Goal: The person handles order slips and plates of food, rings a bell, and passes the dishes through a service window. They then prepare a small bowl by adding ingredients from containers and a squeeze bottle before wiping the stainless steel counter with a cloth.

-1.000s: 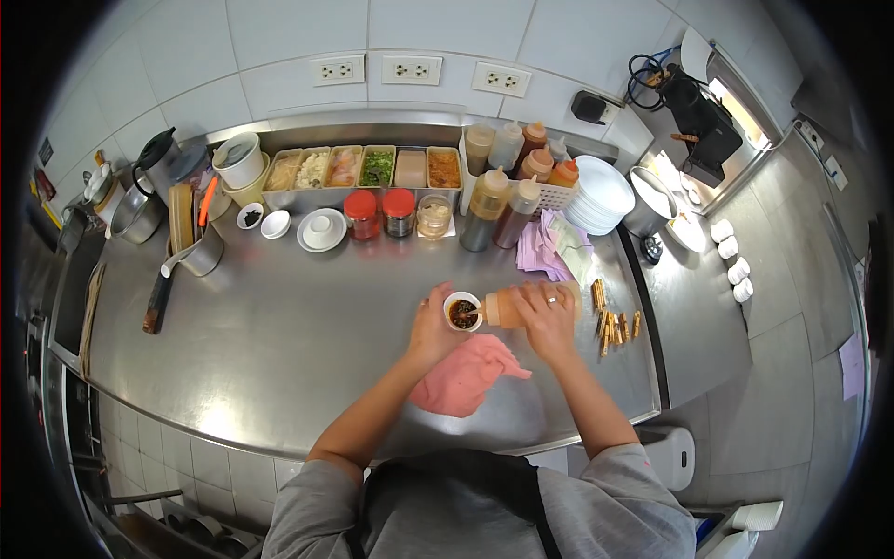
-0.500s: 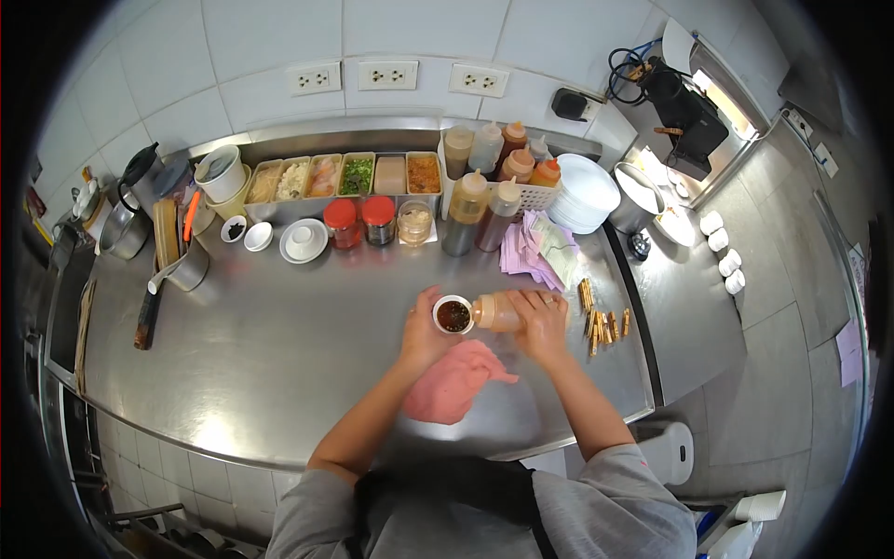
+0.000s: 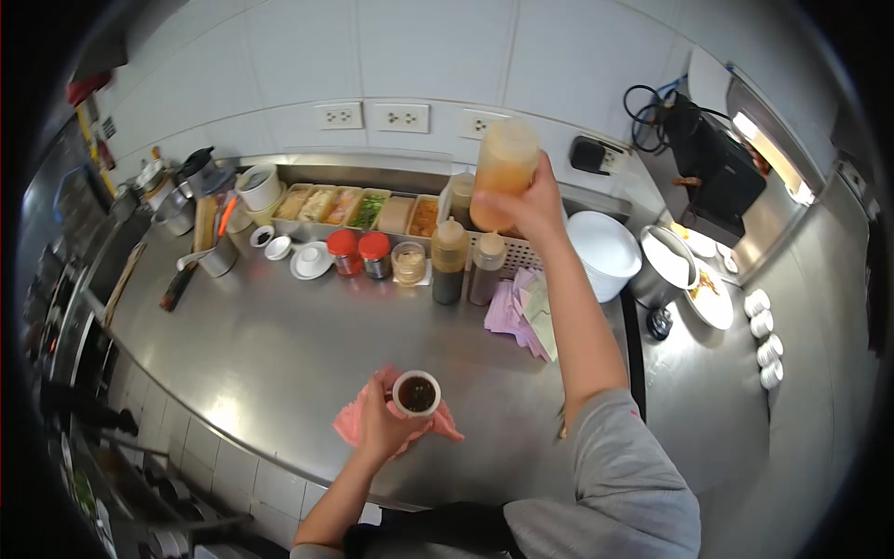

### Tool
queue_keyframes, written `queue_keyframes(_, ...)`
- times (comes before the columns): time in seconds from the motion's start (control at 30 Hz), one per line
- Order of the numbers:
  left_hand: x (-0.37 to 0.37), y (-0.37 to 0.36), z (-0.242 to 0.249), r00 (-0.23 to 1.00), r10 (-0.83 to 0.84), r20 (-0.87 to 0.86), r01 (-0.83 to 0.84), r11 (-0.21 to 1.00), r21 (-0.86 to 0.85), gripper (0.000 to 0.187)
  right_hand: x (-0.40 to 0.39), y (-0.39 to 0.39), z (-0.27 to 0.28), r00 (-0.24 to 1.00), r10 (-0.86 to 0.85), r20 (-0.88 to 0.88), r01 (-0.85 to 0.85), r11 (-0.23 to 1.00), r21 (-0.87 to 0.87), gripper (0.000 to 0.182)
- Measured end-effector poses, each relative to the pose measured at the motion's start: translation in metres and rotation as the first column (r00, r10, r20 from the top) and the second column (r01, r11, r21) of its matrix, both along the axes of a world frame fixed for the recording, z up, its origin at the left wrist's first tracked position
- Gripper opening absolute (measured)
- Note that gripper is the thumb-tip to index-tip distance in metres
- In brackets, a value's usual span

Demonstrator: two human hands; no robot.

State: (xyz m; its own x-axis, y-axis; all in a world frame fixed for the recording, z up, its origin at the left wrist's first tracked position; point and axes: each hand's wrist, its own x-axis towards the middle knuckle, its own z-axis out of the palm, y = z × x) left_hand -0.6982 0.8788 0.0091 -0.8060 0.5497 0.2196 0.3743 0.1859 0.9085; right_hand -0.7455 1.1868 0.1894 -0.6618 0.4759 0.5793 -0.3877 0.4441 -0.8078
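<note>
My left hand [image 3: 384, 419] is closed around a small white cup [image 3: 416, 395] of dark sauce with bits floating in it. Beneath that hand lies a crumpled pink cloth [image 3: 350, 421] on the steel counter. Raised high above the group of sauce bottles, my right hand [image 3: 529, 203] grips a squeeze bottle [image 3: 504, 172] with orange contents. Two more squeeze bottles, one with dark sauce [image 3: 449, 265] and one beside it [image 3: 486, 270], stand below it, next to a perforated white basket [image 3: 521, 256].
Along the wall stands a row of ingredient containers [image 3: 372, 207], with red-lidded jars [image 3: 375, 254] in front. White plates [image 3: 601, 252] are stacked at the right, near purple cloths [image 3: 507, 312]. A knife handle [image 3: 177, 289] and a metal pot [image 3: 663, 270] are farther out.
The orange bottle has gone from beside the cup up over the bottle group in my right hand. My left hand and the cup have moved nearer me, over the pink cloth. The view has shifted.
</note>
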Motion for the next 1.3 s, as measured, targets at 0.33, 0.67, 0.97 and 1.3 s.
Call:
queue_keyframes(0.33, 0.110, -0.038, 0.018, 0.968, 0.247, 0.044, -0.238, 0.959, -0.155, 0.095, -0.117, 0.073, -0.099, 0.837, -0.157, 0.524, -0.040, 0.938, 0.345, 0.089)
queue_keyframes(0.67, 0.181, -0.025, 0.017, 0.980, 0.195, -0.040, -0.198, 0.976, -0.091, 0.091, -0.012, 0.046, -0.061, 0.910, -0.393, 0.132, 0.317, 0.865, 0.390, 0.028)
queue_keyframes(0.97, 0.268, 0.044, 0.038, 0.997, -0.030, -0.074, 0.026, 0.998, -0.057, 0.094, 0.325, -0.023, -0.122, 0.378, 0.684, 0.624, -0.441, 0.725, -0.528, 0.017)
queue_keyframes(1.3, 0.381, 0.179, 0.024, 0.917, -0.397, 0.039, 0.399, 0.912, -0.096, 0.094, 0.537, 0.057, -0.141, 0.608, 0.528, 0.593, 0.017, 0.738, -0.675, 0.019)
